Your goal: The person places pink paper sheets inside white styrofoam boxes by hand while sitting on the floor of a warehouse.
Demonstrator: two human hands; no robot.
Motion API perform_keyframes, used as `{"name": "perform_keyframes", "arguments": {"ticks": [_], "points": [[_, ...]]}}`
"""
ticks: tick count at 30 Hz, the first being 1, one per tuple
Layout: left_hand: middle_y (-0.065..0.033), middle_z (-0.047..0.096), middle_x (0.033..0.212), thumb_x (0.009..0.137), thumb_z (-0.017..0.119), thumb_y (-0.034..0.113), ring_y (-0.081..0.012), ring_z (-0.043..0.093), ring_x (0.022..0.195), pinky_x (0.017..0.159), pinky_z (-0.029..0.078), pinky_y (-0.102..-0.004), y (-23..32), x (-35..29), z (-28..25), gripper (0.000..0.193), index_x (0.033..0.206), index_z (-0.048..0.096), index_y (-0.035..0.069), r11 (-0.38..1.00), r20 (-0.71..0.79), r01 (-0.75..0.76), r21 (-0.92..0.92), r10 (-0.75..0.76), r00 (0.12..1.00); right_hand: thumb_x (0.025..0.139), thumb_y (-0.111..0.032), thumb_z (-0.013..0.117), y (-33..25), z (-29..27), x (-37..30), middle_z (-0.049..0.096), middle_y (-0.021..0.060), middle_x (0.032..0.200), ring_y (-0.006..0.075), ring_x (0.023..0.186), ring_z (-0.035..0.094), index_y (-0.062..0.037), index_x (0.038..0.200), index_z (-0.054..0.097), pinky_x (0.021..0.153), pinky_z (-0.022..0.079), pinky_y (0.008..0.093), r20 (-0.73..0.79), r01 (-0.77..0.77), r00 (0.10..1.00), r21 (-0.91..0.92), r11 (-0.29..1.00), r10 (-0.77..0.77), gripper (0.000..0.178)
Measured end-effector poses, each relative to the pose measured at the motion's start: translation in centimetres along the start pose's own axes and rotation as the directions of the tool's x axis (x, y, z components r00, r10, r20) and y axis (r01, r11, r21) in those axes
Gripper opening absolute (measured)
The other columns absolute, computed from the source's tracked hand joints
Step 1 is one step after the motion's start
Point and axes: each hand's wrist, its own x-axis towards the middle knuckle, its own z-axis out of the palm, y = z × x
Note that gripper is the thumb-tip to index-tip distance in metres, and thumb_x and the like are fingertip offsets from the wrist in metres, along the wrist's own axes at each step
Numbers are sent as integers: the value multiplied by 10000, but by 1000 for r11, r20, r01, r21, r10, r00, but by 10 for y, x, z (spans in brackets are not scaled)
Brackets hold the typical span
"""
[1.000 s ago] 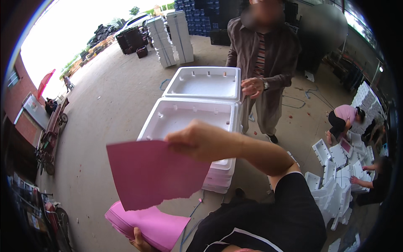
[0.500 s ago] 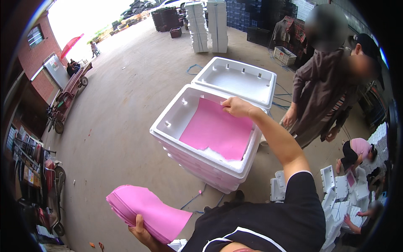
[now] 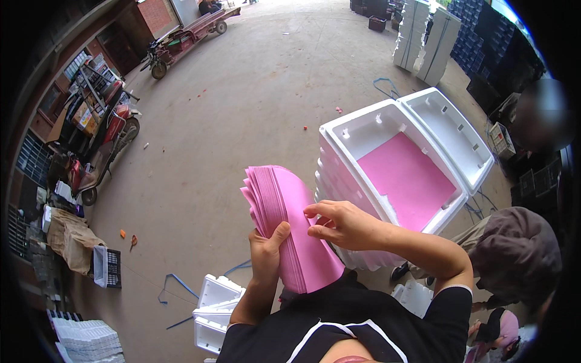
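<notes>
My left hand is closed around a thick, curved stack of pink paper sheets, its thumb on the near face. At the stack's right side is my right hand, thumb and forefinger parted at the top sheet; whether the fingertips touch it is hard to tell. To the right stands an uncovered white foam box atop other foam boxes. Inside it one pink sheet lies flat. A white foam lid adjoins the box's far right side.
A person in a brown top bends close on the right. White foam boxes lie by my left elbow, near blue strapping. Tall stacks of white foam pieces stand far right. A scooter is parked on the left.
My right hand has left the sheet in the box and come over to the stack. My left hand has raised the stack toward the middle. The view has turned left.
</notes>
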Motion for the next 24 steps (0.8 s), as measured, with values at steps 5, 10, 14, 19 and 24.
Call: {"name": "perform_keyframes", "arguments": {"ticks": [5, 10, 14, 19, 24], "points": [[-87, 668, 884, 867, 626, 74, -136, 633, 737, 669, 510, -264, 6, -1, 2, 179, 999, 631, -47, 998, -16, 69, -9, -69, 997, 872, -193, 648, -9, 0, -2, 607, 185, 1072, 248, 932, 643, 37, 1227, 498, 808, 523, 347, 38, -119, 993, 201, 972, 114, 449], [-92, 673, 862, 811, 646, 32, -143, 636, 749, 688, 502, -272, 4, -1, 20, 168, 950, 638, -63, 973, -37, -25, 231, 35, 999, 774, -272, 754, -18, 1, -15, 527, 208, 1192, 275, 1110, 553, 42, 1277, 425, 869, 506, 362, 1, -220, 974, 226, 949, 225, 678], [-93, 669, 827, 760, 668, 20, -152, 627, 745, 691, 499, -293, -8, -5, 22, 188, 911, 633, -87, 912, -93, -175, 371, 224, 970, 794, -117, 643, -8, 4, -16, 590, 225, 1094, 300, 1019, 607, 27, 1267, 438, 838, 510, 369, -63, -124, 987, 287, 950, 148, 535], [-111, 654, 811, 752, 603, 6, -174, 617, 718, 690, 496, -302, 9, -8, 45, 182, 894, 616, -108, 879, -48, -293, 376, 335, 941, 833, 9, 521, 6, -28, -25, 659, 176, 943, 233, 901, 638, 13, 1137, 566, 777, 497, 337, -198, -12, 978, 239, 971, 61, 307], [-129, 641, 829, 742, 505, 22, -198, 619, 716, 687, 511, -334, 5, -2, 48, 260, 955, 595, -97, 955, -73, -235, 182, 251, 965, 867, 6, 556, 10, -182, -67, 683, 62, 913, 130, 815, 629, -33, 1046, 653, 767, 510, 260, -368, 12, 930, 47, 999, 7, 208]]}}
